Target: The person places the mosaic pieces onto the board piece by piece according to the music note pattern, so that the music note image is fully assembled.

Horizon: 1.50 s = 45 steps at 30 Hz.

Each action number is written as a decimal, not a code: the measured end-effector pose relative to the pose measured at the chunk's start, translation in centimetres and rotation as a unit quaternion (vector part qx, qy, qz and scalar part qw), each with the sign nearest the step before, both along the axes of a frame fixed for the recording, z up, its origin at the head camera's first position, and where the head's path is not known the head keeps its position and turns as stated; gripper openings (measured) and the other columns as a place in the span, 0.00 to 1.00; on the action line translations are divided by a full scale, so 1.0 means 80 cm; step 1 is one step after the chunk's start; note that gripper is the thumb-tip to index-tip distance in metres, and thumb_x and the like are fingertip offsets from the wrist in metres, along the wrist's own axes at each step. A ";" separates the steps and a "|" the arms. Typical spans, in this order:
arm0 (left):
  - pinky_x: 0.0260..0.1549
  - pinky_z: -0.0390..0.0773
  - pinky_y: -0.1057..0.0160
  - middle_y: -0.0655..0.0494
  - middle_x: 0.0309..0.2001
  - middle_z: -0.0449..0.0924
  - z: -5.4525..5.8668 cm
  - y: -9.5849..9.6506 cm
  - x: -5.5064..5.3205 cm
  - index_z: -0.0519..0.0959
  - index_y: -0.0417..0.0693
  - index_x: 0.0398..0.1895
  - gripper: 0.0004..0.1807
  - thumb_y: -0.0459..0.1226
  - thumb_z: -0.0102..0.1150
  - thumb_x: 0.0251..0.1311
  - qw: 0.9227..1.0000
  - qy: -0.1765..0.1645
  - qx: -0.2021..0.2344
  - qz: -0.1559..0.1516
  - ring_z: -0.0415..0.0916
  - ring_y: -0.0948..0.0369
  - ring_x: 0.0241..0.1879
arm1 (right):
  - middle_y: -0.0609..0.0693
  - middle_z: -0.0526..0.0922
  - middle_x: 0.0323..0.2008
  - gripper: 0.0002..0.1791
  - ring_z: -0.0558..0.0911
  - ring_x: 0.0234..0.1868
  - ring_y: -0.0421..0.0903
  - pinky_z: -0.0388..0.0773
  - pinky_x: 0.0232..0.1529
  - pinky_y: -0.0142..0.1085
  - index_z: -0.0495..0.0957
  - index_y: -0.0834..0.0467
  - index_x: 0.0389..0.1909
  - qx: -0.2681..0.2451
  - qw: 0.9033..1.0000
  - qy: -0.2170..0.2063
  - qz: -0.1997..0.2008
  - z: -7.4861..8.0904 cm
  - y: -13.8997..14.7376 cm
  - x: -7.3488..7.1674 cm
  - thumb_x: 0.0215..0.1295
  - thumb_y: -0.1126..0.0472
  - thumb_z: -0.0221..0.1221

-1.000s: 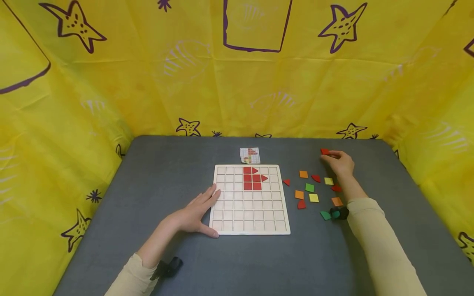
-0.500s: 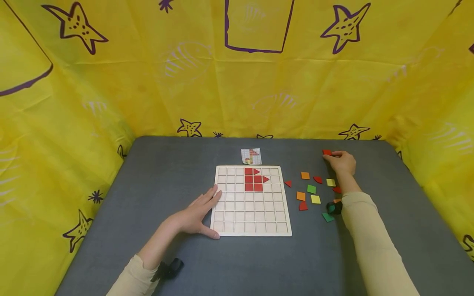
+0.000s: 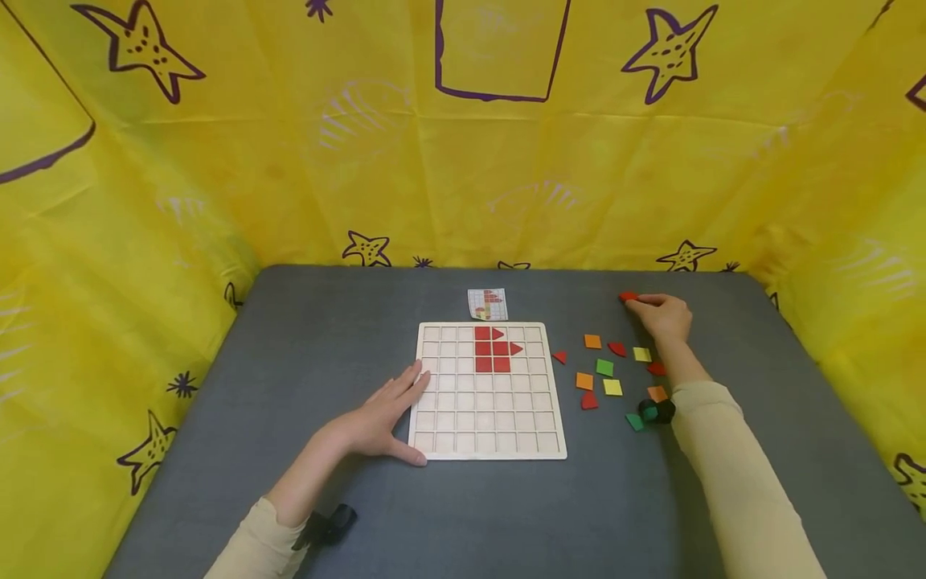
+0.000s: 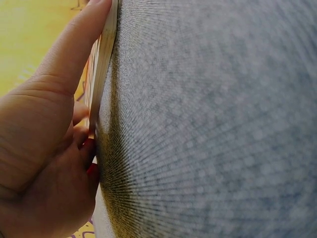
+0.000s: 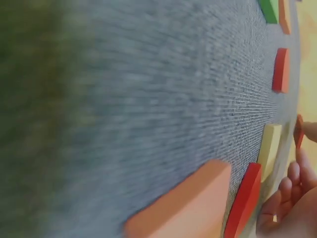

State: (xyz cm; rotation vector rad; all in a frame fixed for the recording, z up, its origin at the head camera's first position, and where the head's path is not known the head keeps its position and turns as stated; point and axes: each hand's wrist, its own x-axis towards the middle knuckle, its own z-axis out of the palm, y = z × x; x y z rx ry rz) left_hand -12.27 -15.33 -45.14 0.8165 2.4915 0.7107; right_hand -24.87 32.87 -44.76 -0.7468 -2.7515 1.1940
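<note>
The hands are well apart, on separate duties. My left hand (image 3: 376, 416) lies extended with the fingers spread: fingertips rest on the left edge of the square, pale wooden grid board (image 3: 466, 402), and the thumb touches its near-left corner. It grips nothing; I read it as a steadying contact. My right hand (image 3: 664, 316) is closed to a pinch, thumb and fingertips clamped on a small, flat red tile (image 3: 627, 297) at the far right of the dark grey counter (image 3: 311, 322). The fingers cover part of that tile; I cannot tell its full outline, nor whether it is clear of the surface.

Step in hand, as I judge it: selecting and orienting a tile. Red square tiles (image 3: 483, 348) and red triangular tiles (image 3: 516, 348) occupy cells in the board's top three rows. The third row holds two squares with no triangle after them. A small printed card (image 3: 488, 305) stands just beyond the board; its pattern is too small to read reliably.

The next move, in my judgement, calls for checking tile shape against the card, maintaining the pinch, and clearing the loose orange square tile (image 3: 592, 341) on any leftward transfer. Hold the board steady throughout.
</note>
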 end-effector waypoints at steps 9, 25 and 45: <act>0.69 0.43 0.40 0.42 0.78 0.34 0.001 0.000 0.000 0.45 0.41 0.77 0.66 0.59 0.74 0.43 1.000 0.005 0.000 -0.006 0.36 0.43 0.75 | 0.61 0.73 0.62 0.35 0.68 0.63 0.61 0.65 0.61 0.52 0.79 0.60 0.57 -0.044 0.998 0.023 0.038 -0.003 -0.009 0.026 0.59 0.37 0.63; 0.70 0.42 0.42 0.45 0.78 0.32 -0.003 -0.001 -0.003 0.43 0.42 0.78 0.67 0.60 0.73 0.43 1.000 0.009 -0.008 -0.004 0.35 0.46 0.76 | 0.52 0.80 0.44 0.30 0.75 0.42 0.48 0.73 0.38 0.34 0.82 0.56 0.51 -0.118 0.978 0.053 0.165 0.005 -0.088 0.073 0.54 0.40 0.69; 0.70 0.42 0.43 0.46 0.78 0.32 -0.001 0.001 -0.003 0.44 0.44 0.78 0.67 0.60 0.73 0.42 1.000 0.001 -0.011 -0.001 0.35 0.47 0.76 | 0.47 0.81 0.37 0.16 0.71 0.41 0.49 0.68 0.41 0.42 0.87 0.55 0.42 0.007 0.915 0.087 0.394 -0.011 -0.144 0.084 0.54 0.53 0.72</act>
